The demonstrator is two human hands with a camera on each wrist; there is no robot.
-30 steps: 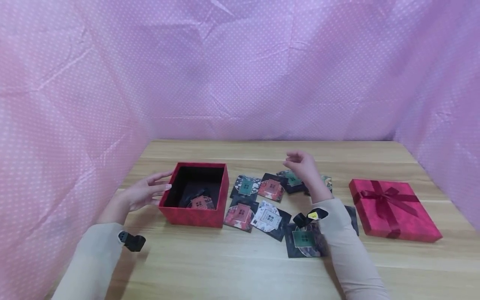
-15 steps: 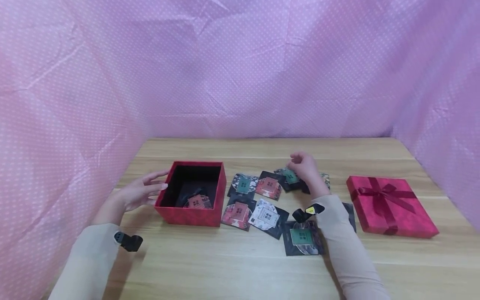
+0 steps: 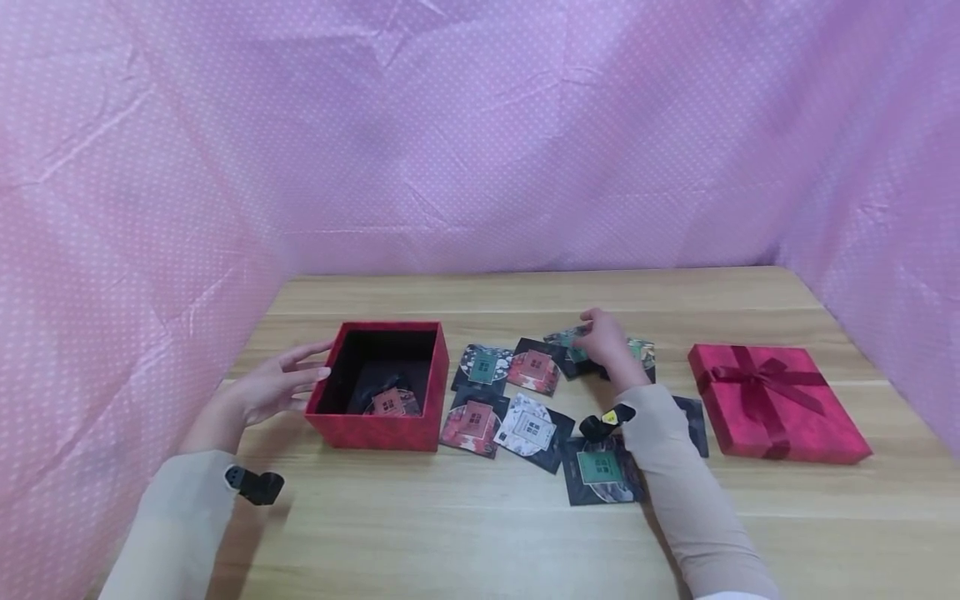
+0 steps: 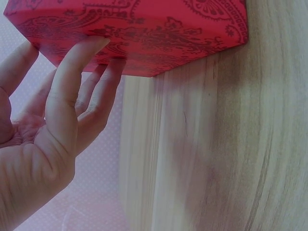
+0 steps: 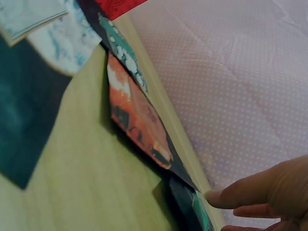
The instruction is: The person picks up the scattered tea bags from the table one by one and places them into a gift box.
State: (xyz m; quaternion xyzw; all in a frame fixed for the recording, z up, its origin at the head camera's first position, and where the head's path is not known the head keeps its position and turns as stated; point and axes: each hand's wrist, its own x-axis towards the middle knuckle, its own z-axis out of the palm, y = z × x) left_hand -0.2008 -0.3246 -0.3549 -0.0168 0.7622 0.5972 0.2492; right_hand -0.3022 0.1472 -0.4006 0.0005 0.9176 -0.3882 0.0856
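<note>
The left hand (image 3: 273, 385) lies relaxed, fingertips against the red box's (image 3: 378, 417) wall. Farther back, the right hand (image 3: 606, 340) pinches a green packet (image 3: 572, 350) among the scattered packets: likely light, thin and slippery, best lifted by an edge. Only the right-wrist view shows its fingertips (image 5: 226, 195) at that edge.

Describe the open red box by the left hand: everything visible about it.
The red box is square, seemingly of card, with a darker paisley print outside and a black lining. It stands upright and lidless on the wooden table. One packet lies inside. The left hand rests straight fingers against its left wall.
</note>
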